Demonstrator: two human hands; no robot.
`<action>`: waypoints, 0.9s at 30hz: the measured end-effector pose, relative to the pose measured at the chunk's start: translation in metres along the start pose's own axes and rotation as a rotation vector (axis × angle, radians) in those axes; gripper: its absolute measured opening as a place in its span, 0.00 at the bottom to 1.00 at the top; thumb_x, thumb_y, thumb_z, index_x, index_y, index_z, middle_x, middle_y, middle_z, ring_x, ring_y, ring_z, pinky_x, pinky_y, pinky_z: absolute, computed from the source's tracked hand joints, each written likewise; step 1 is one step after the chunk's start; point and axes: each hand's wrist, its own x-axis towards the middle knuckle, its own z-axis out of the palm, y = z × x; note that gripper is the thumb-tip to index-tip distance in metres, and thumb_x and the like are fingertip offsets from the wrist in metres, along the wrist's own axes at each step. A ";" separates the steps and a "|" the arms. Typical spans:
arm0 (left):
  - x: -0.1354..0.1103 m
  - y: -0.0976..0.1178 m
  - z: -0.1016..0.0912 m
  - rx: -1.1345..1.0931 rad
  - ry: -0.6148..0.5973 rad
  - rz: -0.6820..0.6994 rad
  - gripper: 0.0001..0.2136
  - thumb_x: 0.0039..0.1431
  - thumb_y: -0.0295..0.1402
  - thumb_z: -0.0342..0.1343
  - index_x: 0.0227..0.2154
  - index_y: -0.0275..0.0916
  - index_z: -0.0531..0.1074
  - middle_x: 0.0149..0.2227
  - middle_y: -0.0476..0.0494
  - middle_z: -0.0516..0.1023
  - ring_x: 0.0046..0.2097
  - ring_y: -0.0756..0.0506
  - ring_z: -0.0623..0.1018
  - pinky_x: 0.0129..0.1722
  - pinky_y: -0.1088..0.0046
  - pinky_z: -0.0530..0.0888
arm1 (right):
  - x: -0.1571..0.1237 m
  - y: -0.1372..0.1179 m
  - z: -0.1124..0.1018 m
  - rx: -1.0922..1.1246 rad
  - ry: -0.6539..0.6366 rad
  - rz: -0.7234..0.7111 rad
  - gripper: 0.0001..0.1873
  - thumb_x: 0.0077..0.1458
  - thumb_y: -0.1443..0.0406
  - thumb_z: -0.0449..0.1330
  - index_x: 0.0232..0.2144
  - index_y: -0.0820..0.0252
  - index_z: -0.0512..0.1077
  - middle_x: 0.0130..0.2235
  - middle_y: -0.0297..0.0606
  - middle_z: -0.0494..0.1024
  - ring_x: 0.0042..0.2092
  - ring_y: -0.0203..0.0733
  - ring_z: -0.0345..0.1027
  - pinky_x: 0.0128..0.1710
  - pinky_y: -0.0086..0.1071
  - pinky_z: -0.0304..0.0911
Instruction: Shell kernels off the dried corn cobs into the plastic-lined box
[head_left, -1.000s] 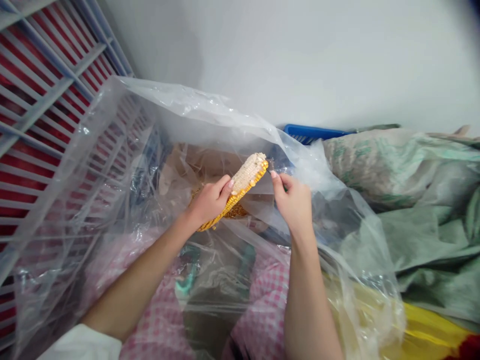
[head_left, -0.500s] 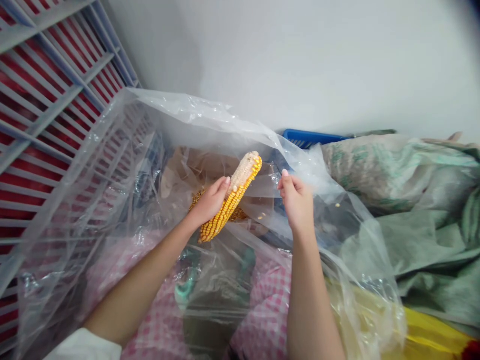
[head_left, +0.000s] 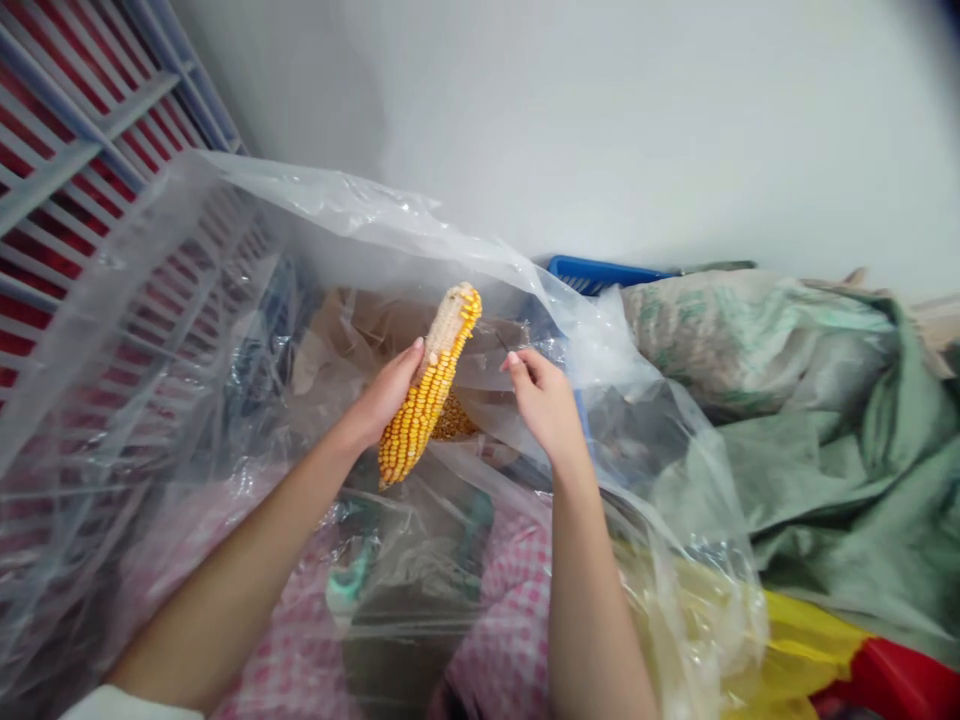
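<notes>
My left hand [head_left: 390, 393] is closed around an ear of corn [head_left: 421, 415], which tilts with its upper end away from me. Part of its upper side is bare pale cob; yellow kernels cover the rest. To the right of the ear, and apart from it, my right hand [head_left: 541, 392] is pinched on a thin dark rod [head_left: 502, 341], whose kind I cannot make out. Below both hands, loose corn kernels [head_left: 454, 418] lie inside a large clear plastic bag [head_left: 360, 205] that is spread open around my forearms.
Slatted plastic crates [head_left: 82, 150] with red behind the slats stand at the left. Behind the bag is a blue basket [head_left: 604, 272] against the white wall [head_left: 600, 120]. Crumpled woven sacks [head_left: 757, 330] and green-grey cloth [head_left: 825, 490] lie at the right, with yellow plastic [head_left: 806, 640] nearer me.
The ear of corn and both hands have shifted left in view, and the ear stands a little steeper. My right hand is closer to the ear, and the thin rod now shows.
</notes>
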 end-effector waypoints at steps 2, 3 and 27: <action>-0.001 0.001 0.000 -0.059 -0.049 -0.077 0.23 0.54 0.51 0.46 0.37 0.35 0.71 0.24 0.45 0.75 0.23 0.49 0.74 0.22 0.76 0.70 | 0.001 -0.001 0.002 0.001 0.023 0.020 0.16 0.56 0.56 0.46 0.30 0.60 0.68 0.25 0.32 0.68 0.27 0.34 0.58 0.29 0.27 0.50; -0.001 0.002 0.001 -0.071 -0.075 -0.104 0.24 0.52 0.53 0.47 0.37 0.35 0.71 0.23 0.45 0.75 0.23 0.48 0.74 0.21 0.76 0.71 | 0.002 -0.001 0.003 0.008 0.035 0.029 0.16 0.56 0.56 0.46 0.31 0.60 0.68 0.27 0.33 0.69 0.28 0.34 0.59 0.29 0.27 0.51; -0.011 0.016 0.005 -0.316 -0.164 -0.080 0.25 0.55 0.54 0.38 0.28 0.39 0.69 0.37 0.49 0.78 0.25 0.49 0.77 0.25 0.71 0.75 | 0.002 0.058 -0.076 -0.413 0.735 0.723 0.19 0.52 0.61 0.49 0.38 0.65 0.74 0.58 0.51 0.57 0.61 0.57 0.41 0.56 0.48 0.45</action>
